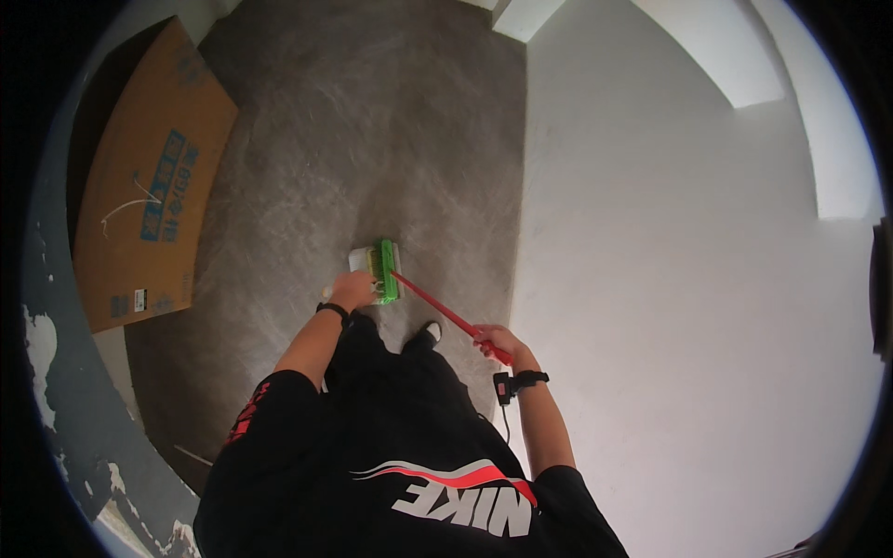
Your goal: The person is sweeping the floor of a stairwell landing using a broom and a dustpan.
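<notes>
A broom with a green head (388, 270) and a red handle (436, 304) slants across the middle of the view. My right hand (499, 342) is closed round the red handle near its end. The bristles point left, over a white dustpan (358, 259). My left hand (354, 289) is beside the bristles, its fingers curled near the dustpan and the broom head. What the left fingers touch is partly hidden, so I cannot tell whether they grip anything.
A large cardboard box (150, 181) leans at the left. On the right a white wall (670, 279) rises from the grey concrete floor (349, 139). My shoe (434, 331) is just below the broom. A thin pale strip (192, 455) lies on the floor at lower left.
</notes>
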`<state>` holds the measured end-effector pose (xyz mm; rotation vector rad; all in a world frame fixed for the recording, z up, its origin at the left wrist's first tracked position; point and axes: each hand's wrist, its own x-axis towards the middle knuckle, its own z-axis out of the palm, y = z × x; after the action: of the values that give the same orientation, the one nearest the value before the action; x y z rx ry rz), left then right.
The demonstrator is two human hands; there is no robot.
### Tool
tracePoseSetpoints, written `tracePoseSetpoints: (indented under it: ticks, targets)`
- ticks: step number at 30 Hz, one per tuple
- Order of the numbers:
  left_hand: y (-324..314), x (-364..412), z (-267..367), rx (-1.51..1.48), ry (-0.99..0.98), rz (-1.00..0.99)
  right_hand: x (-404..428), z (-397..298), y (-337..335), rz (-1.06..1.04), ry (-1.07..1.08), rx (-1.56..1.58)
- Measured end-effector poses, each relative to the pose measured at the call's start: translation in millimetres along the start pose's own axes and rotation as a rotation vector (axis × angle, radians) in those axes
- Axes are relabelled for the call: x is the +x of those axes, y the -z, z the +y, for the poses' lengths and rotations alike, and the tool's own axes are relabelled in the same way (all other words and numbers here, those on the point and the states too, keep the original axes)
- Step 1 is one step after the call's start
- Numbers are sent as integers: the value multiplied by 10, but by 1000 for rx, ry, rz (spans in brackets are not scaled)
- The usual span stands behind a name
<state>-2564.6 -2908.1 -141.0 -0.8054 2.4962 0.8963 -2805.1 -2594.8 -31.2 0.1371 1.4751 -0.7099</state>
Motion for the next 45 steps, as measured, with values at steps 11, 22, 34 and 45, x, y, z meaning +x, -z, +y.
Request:
tracePoseSetpoints:
  ticks: [11,22,34,45]
  targets:
    - [146,-263,-776,-32,88,32,16,-111,238,463,128,-50]
    - [174,-465,-1150,-100,306,138,949,-692,1454,536,34,67]
    - [537,46,-845,-63,332,48,1350,-1189,429,290,160,-597]
    - [622,525,-862,-20,346,-13,1205,-1555,-521,-104,119,-718]
